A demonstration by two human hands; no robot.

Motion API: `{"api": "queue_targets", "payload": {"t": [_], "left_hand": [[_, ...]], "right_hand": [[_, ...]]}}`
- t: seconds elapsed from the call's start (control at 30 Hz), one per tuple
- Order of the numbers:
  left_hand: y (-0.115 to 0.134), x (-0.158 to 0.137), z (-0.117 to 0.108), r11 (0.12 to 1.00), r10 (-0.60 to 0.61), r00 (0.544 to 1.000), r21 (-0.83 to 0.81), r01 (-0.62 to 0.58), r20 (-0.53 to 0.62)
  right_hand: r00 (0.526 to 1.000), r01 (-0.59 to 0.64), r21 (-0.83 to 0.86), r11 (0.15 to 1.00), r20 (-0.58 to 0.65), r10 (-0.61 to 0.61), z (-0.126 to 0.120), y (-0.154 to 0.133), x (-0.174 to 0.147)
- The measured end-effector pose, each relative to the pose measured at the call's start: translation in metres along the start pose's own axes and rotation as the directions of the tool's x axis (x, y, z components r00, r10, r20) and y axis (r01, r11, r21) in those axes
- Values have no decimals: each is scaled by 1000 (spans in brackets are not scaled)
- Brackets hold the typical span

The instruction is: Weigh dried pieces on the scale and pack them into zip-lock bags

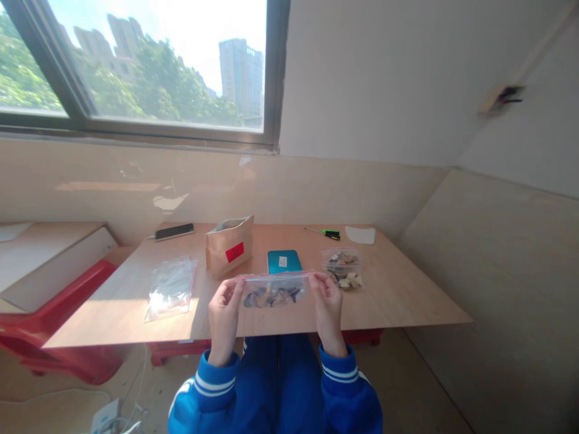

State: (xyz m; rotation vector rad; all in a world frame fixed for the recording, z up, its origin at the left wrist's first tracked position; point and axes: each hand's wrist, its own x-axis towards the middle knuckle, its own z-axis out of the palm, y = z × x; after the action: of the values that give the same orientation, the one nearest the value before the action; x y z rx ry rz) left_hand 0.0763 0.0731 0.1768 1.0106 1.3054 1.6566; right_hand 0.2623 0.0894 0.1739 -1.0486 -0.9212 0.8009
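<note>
Between my two hands a clear zip bag (pixel 274 295) is stretched by its upper edge, above the near part of the table. Dark and tan flat pieces lie inside it; I cannot make out what they are. My left hand (pixel 227 304) pinches the top left corner, and my right hand (pixel 326 298) pinches the top right corner. Just beyond the bag lies a blue-green flat box (pixel 284 261) with a white label. Right of it, further bags of similar tan pieces (pixel 346 270) rest on the table.
On the table (pixel 398 295) stand a brown paper pouch (pixel 230 247) with a red label, empty-looking clear bags (pixel 172 286) at left, a phone (pixel 174 231), screwdrivers (pixel 328 233) and a white paper piece (pixel 360 235). A red stool (pixel 63 337) stands at left.
</note>
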Motion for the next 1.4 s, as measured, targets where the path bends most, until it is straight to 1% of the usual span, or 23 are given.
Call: {"api": "queue_targets", "payload": {"t": [0.07, 0.17, 0.23, 0.33, 0.43, 0.53, 0.63, 0.77, 0.83, 0.93, 1.07, 1.13, 1.3, 1.4], "left_hand": [[-1, -1, 2, 998, -6, 1000, -69, 8, 31], [-3, -3, 7, 978, -34, 999, -207, 36, 15], [-2, -4, 9, 959, -57, 998, -278, 55, 2], [0, -5, 10, 945, -58, 998, -321, 65, 31], [2, -6, 9, 947, -49, 996, -312, 68, 70], [3, -6, 7, 949, -40, 996, -309, 63, 82], [0, -5, 5, 952, -40, 996, -298, 62, 78], [-6, -3, 1, 954, -60, 993, -287, 87, 103], [-8, -2, -1, 961, -52, 993, -264, 79, 108], [-10, 0, -4, 979, -26, 996, -197, 44, 91], [-9, 0, -6, 995, 0, 999, -101, 4, 37], [-7, 0, -6, 997, 5, 1000, -78, -4, 16], [-3, -5, -1, 993, 0, 1000, -116, 1, 7], [-6, -6, 3, 983, 5, 998, -186, 7, 61]], "right_hand": [[998, 18, 30, 999, 62, -20, 3, 2, -1], [983, -8, 98, 995, 182, -10, 8, 6, -3], [976, -50, 119, 992, 217, 23, 9, 9, -4], [970, -80, 101, 992, 237, 54, 7, 12, -3], [971, -73, 69, 995, 235, 55, 5, 13, -1], [981, -56, 53, 997, 190, 45, 4, 11, 0], [986, -56, 54, 997, 160, 46, 3, 8, 0], [986, -69, 72, 995, 153, 58, 0, 6, 0], [987, -76, 82, 994, 149, 63, -1, 6, 0], [987, -73, 92, 993, 150, 58, -3, 7, 1], [987, -72, 88, 994, 147, 58, -2, 6, 1], [988, -71, 80, 994, 146, 58, -1, 5, 1], [984, -74, 70, 995, 165, 62, 3, 5, -1], [987, -63, 54, 997, 153, 54, 5, 6, -3]]}}
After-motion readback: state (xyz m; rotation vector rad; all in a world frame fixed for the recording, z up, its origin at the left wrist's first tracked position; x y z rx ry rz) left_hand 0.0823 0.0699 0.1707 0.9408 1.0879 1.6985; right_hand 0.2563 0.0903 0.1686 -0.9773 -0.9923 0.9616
